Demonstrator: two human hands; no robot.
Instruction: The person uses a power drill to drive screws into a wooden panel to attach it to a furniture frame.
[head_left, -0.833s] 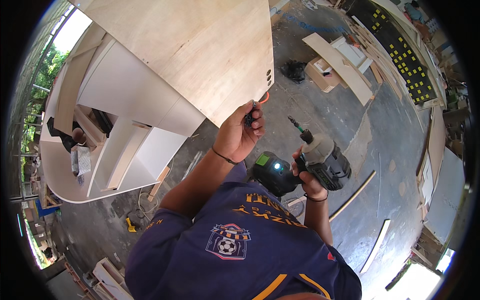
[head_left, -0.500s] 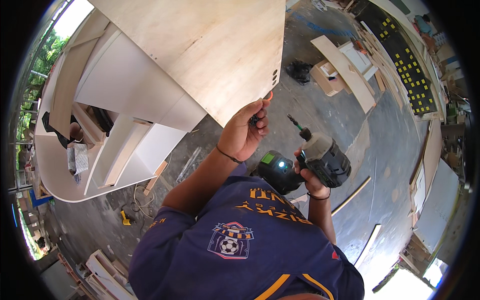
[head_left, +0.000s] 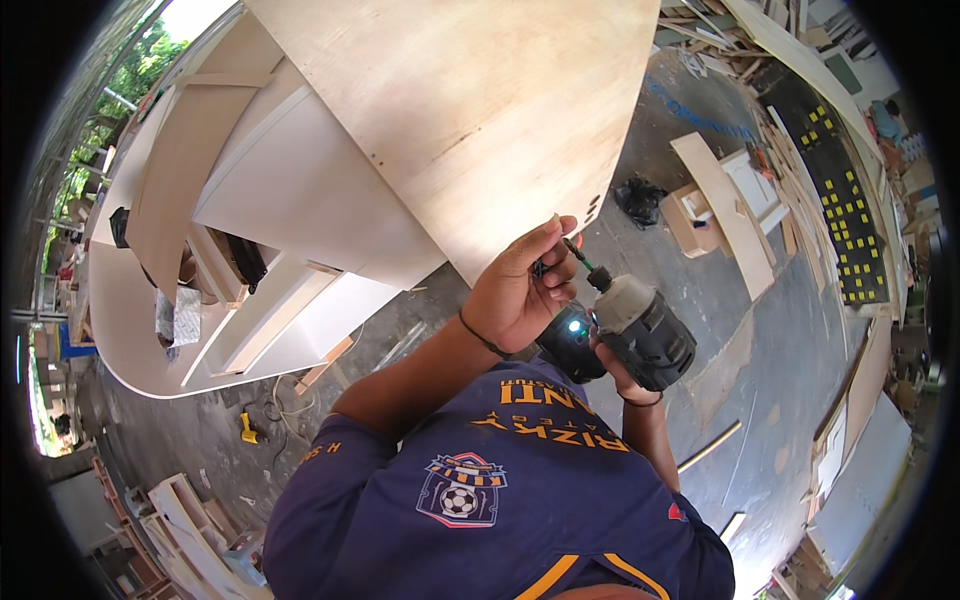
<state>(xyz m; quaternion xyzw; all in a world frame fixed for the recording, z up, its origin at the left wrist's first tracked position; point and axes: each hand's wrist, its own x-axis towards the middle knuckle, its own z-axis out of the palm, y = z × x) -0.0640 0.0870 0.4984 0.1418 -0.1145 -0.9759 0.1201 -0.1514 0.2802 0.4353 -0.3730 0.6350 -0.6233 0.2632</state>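
My right hand (head_left: 622,378) grips a cordless drill driver (head_left: 645,325) with a grey nose, a dark body and a lit lamp by its battery. Its bit (head_left: 588,262), with a green band, points up and left, right beside the fingertips of my left hand (head_left: 522,290). That hand is closed around small dark pieces (head_left: 541,268) that look like screws, mostly hidden by the fingers. Whether the bit tip touches a piece held there, I cannot tell. Just beyond my left fingers lies the corner of a large pale plywood panel (head_left: 480,120) with several dark holes (head_left: 592,208) near its edge.
A white curved cabinet (head_left: 330,180) stands at left, with loose strips on it. On the floor are a yellow tool (head_left: 250,430), a black bag (head_left: 638,202), a wooden box (head_left: 695,225) with a board across it, and a thin strip (head_left: 710,446).
The drill driver's bit has come up to my left fingertips; before, there was a gap between them. The view has shifted, so the panel and cabinet appear further right.
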